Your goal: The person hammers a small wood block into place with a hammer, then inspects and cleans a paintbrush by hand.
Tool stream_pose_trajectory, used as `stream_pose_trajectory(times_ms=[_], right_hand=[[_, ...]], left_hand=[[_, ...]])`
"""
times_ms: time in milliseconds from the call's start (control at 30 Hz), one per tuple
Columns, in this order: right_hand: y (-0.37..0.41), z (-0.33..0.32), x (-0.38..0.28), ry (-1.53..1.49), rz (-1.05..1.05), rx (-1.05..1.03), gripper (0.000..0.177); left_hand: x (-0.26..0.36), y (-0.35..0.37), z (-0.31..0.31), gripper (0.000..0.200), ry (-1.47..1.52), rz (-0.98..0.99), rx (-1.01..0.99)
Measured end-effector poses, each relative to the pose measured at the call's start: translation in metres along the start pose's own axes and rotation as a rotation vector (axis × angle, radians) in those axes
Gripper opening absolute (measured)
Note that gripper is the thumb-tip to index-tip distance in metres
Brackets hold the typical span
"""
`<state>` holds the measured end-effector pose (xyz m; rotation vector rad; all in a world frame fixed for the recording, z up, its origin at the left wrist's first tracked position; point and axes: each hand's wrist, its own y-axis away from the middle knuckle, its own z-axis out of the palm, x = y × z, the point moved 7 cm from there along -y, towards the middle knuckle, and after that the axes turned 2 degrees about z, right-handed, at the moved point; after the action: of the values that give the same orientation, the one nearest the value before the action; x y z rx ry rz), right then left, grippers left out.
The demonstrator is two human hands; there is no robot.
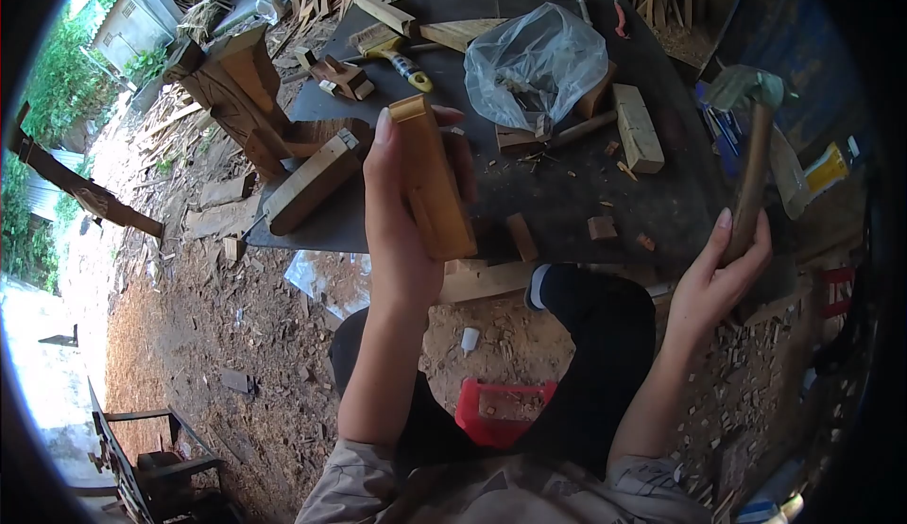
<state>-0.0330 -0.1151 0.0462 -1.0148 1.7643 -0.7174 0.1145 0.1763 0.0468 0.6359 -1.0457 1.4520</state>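
My left hand (402, 212) holds a moulded wooden block (433, 179) upright in front of me, thumb along its left edge. Off to the right, my right hand (723, 278) grips the wooden handle of a hammer (751, 160), whose metal head points up. Both are raised above the near edge of a dark round table (567, 193). My knees in dark trousers show below the hands.
On the table lie a clear plastic bag (537, 61), a yellow-handled brush (392, 51), several wood blocks (638, 127) and a long piece (312, 182) overhanging its left edge. A carved wooden post (236, 89) stands at the left. Wood chips cover the dirt ground; a red object (501, 411) lies by my legs.
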Motion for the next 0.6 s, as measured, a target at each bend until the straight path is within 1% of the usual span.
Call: stream_pose_trajectory(times_ms=[100, 233, 300, 400, 500, 600], right_hand=[[0.009, 0.004, 0.015, -0.251, 0.084, 0.019, 0.046], [0.012, 0.003, 0.004, -0.299, 0.038, 0.035, 0.048], [0.020, 0.003, -0.002, -0.333, 0.017, 0.017, 0.049], [0.033, 0.004, -0.008, -0.369, -0.012, -0.032, 0.050], [0.040, 0.003, -0.021, -0.319, -0.093, -0.085, 0.051], [0.050, 0.005, -0.033, -0.380, -0.147, -0.168, 0.052]], left_hand=[[0.001, 0.001, 0.001, 0.060, 0.032, -0.008, -0.017], [0.001, 0.001, 0.004, 0.060, 0.025, 0.025, -0.064], [0.000, 0.002, 0.007, 0.061, 0.042, 0.024, -0.026], [0.001, 0.004, 0.010, 0.062, 0.029, 0.024, -0.004], [0.001, 0.005, 0.010, 0.062, -0.001, 0.026, -0.020], [0.003, 0.006, 0.012, 0.063, -0.058, 0.048, -0.041]])
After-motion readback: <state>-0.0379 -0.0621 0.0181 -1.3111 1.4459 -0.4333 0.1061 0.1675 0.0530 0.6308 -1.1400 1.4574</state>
